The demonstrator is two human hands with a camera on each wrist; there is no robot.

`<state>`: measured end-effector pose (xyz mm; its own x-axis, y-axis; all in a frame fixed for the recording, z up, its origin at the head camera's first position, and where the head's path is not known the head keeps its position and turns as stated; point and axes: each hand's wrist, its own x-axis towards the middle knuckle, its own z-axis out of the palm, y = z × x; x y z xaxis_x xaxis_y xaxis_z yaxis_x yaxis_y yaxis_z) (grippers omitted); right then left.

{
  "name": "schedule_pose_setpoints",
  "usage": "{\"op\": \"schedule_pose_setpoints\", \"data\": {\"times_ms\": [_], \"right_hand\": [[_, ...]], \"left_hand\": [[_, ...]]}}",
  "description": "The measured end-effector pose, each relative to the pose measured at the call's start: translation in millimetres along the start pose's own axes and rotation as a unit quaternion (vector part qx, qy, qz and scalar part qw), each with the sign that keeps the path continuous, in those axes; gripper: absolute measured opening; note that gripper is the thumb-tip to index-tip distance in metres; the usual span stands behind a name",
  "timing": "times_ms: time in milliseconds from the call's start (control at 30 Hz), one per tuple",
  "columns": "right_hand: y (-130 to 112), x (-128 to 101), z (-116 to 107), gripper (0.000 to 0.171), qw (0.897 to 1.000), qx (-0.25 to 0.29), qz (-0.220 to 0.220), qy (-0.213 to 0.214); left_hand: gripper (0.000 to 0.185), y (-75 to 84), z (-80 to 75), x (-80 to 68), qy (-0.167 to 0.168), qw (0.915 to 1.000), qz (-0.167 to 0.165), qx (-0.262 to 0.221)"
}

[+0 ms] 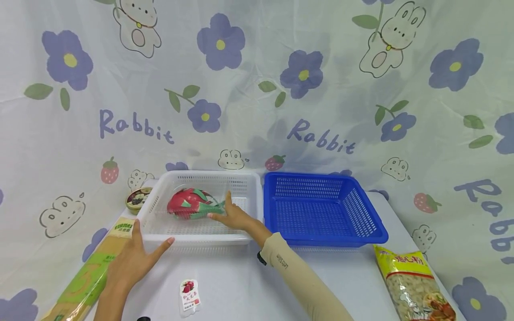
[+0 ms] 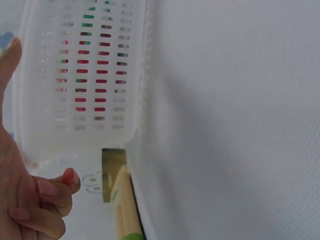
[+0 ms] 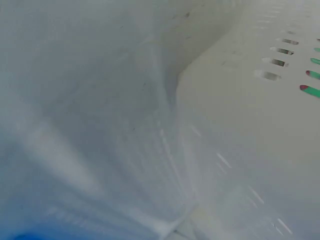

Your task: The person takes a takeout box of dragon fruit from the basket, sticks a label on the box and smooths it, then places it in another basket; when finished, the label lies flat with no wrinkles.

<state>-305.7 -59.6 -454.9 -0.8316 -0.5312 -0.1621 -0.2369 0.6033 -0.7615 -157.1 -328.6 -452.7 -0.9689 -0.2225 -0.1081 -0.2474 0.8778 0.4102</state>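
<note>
In the head view a red dragon fruit (image 1: pixel 188 203) with green tips lies in the white basket (image 1: pixel 192 238), wrapped in a clear plastic bag (image 1: pixel 214 189). My right hand (image 1: pixel 237 217) reaches over the basket's right side and pinches the bag beside the fruit's green end. Film runs together in creases at the bottom of the right wrist view. Thumb spread, my left hand (image 1: pixel 130 261) rests at the basket's near left corner. Its lower fingers (image 2: pixel 52 205) hang loosely bent below the basket in the left wrist view.
A blue basket (image 1: pixel 321 242) stands right of the white one. Along the left edge lie a long green-and-yellow pasta pack (image 1: pixel 90 272) and a round tin (image 1: pixel 138 198). A dragon fruit label (image 1: pixel 189 296) lies in front, a yellow-topped bag of macaroni (image 1: pixel 417 285) at right.
</note>
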Motion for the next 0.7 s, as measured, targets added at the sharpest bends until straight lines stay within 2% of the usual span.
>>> {"op": "schedule_pose_setpoints", "data": {"times_ms": [367,700], "right_hand": [[-3.3,2.0,-2.9,0.106,0.995,0.097,0.017,-0.017],[-8.5,8.8,2.7,0.09,0.99,0.131,0.033,0.039]], "left_hand": [[0.121,-0.1,-1.0,2.2,-0.013,0.9999,-0.005,-0.001],[0.121,-1.3,2.4,0.1,-0.004,1.0,0.0,-0.005]]}}
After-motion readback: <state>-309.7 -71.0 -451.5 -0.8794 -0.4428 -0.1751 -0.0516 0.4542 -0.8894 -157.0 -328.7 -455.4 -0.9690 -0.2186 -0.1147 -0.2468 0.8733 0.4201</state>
